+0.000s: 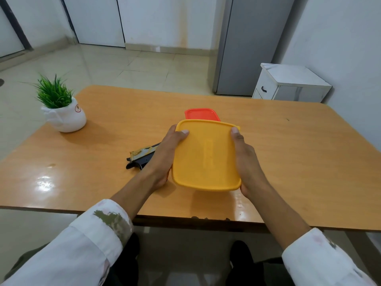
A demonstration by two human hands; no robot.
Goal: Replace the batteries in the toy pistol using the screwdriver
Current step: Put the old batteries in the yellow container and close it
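Observation:
A yellow lidded plastic box (206, 155) is held just above the wooden table (103, 162), lid facing me. My left hand (167, 155) grips its left side, thumb on the lid. My right hand (247, 162) grips its right side, thumb on the lid too. The toy pistol (140, 157), black with a yellow patterned slide, lies on the table to the left, partly hidden behind my left hand. No screwdriver or batteries are in sight.
An orange-red lidded box (201, 114) sits on the table right behind the yellow one. A small potted plant (61, 108) stands at the far left of the table. Beyond the table's far right corner are a white cabinet (288, 83) and a grey door.

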